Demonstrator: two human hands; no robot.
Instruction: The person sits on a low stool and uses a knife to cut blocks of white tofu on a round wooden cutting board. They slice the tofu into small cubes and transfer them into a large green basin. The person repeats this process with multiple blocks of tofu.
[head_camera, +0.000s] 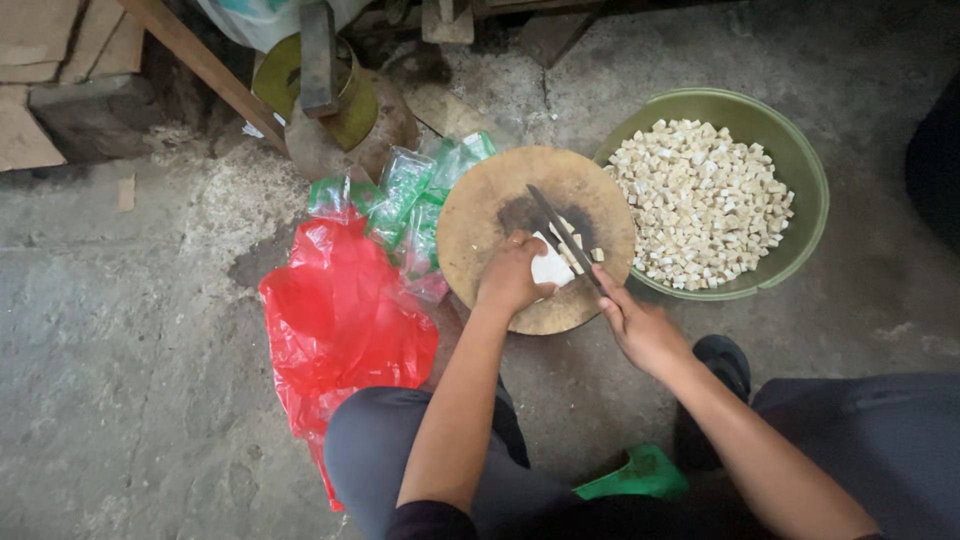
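We see first the concrete floor (120, 330), grey and dusty, and on it a red bag (335, 330) lying flat at the left of our knees. At the right stands a green bowl (800, 160), nearly full of small pale cubes (700, 200). Between the bag and the bowl lies a round wooden board (480, 215); its right edge is just beside the bowl. Some clear green packets (415, 195) lie in a heap against the left edge of the board, partly on the bag.

On the board our left hand (510, 280) is closed over a white block (552, 268) and presses it down; the fingers are curled on it. Our right hand (640, 325) is clamped on the handle of a knife (560, 232), whose blade lies slanted on the block, beside the left fingers. A few cut cubes lie near the blade.
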